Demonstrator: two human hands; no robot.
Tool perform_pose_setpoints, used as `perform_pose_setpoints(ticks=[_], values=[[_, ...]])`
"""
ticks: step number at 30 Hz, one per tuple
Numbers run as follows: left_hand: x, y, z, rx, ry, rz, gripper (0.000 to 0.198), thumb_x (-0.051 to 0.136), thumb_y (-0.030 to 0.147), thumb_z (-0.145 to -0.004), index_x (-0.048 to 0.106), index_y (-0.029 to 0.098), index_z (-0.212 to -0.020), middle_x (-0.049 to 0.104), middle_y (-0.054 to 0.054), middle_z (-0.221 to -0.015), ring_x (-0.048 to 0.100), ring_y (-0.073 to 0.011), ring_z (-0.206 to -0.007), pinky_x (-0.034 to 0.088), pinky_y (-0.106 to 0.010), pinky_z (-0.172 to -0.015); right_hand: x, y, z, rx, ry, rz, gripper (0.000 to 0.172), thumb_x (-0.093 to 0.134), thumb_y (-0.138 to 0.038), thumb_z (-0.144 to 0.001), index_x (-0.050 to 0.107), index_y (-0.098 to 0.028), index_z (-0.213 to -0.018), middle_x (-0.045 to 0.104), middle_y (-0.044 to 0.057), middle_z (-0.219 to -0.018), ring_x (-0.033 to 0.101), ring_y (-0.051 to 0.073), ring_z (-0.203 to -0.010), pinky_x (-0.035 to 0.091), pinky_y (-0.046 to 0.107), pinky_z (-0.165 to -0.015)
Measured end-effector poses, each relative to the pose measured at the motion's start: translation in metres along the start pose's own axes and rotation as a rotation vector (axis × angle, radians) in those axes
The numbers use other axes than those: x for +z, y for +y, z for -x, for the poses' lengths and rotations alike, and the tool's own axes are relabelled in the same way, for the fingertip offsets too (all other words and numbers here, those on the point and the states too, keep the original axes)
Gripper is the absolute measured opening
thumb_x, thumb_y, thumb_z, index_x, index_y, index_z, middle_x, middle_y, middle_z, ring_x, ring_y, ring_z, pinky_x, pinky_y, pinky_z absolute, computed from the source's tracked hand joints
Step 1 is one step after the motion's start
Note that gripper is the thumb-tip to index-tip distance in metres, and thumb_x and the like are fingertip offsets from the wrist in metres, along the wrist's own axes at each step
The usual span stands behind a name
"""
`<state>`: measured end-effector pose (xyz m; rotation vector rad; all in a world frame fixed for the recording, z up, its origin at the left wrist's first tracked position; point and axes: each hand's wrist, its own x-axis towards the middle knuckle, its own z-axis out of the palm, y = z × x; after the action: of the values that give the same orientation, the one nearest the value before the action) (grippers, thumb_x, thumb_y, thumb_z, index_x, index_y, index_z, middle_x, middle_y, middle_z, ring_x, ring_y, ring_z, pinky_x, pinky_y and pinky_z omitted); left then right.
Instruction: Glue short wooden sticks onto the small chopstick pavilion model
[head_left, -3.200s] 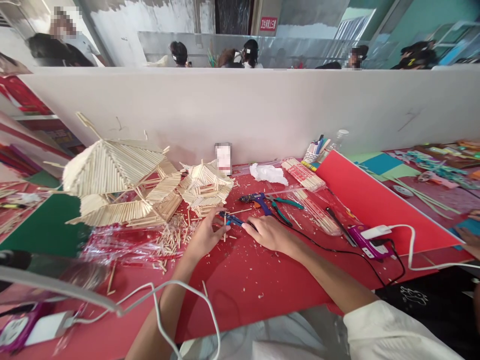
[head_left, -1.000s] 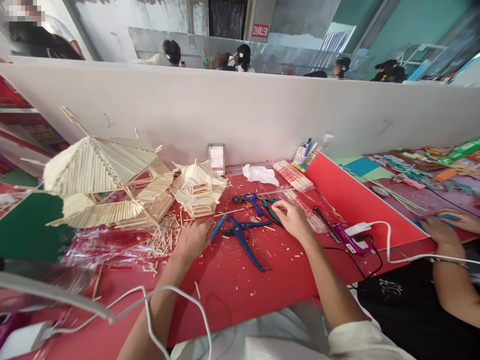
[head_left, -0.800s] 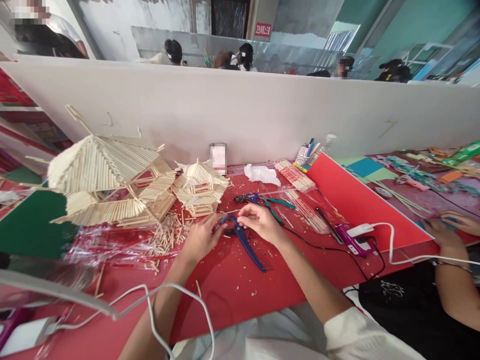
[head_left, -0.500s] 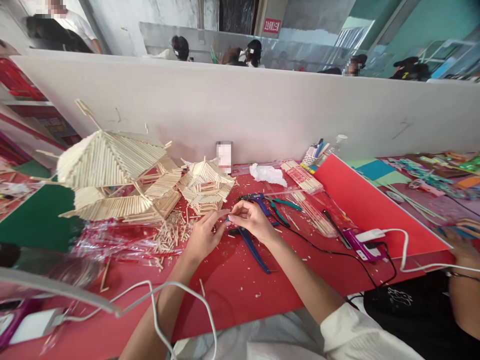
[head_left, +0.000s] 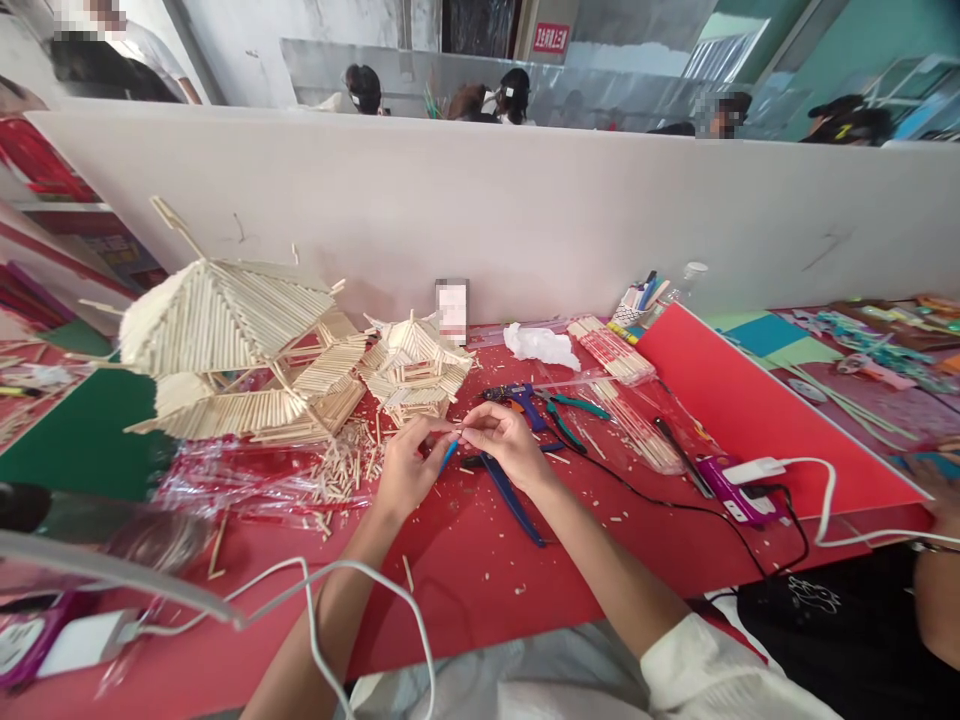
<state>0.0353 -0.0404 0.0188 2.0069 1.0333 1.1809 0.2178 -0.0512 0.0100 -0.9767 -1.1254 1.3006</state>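
Observation:
My left hand (head_left: 411, 465) and my right hand (head_left: 508, 445) meet above the red table, fingertips pinched together. A small blue piece (head_left: 449, 456) sticks out below the left fingertips; its kind does not show. What the right fingertips pinch is too small to make out. Just beyond my hands stands a small pavilion model (head_left: 412, 365) of thin wooden sticks. To its left is a bigger stick pavilion (head_left: 225, 330) with a wide ribbed roof. Blue-handled pliers (head_left: 514, 500) lie under my right hand, and a blue glue gun (head_left: 525, 400) lies just behind.
Cut stick pieces (head_left: 345, 470) lie left of my hands. Green-handled pliers (head_left: 574, 410), bundled sticks (head_left: 615, 350) and a purple power strip (head_left: 739, 490) lie to the right. A white cable (head_left: 360, 570) loops over my left forearm. A pale partition (head_left: 525, 210) rises behind.
More of the blue piece shows, now below the left fingertips. My hands stay pinched together in nearly the same place. The view has shifted slightly.

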Motion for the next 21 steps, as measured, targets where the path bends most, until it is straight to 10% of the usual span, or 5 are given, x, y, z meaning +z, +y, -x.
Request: perform_pose_setpoints(ticks=[21], values=[[0.0016, -0.0028, -0.0008, 0.302, 0.119, -0.047, 0.007, 0.065, 0.021, -0.096, 0.071, 0.021, -0.099, 0.074, -0.004, -0.094, 0.07, -0.0141, -0.086, 0.057, -0.026, -0.077, 0.0093, -0.0012, -0.0003, -0.141, 0.059, 0.057, 0.035, 0.086, -0.049, -0.075, 0.067, -0.022, -0.086, 0.07, 0.001, -0.082, 0.068, 0.017, -0.075, 0.058, 0.028, -0.072]])
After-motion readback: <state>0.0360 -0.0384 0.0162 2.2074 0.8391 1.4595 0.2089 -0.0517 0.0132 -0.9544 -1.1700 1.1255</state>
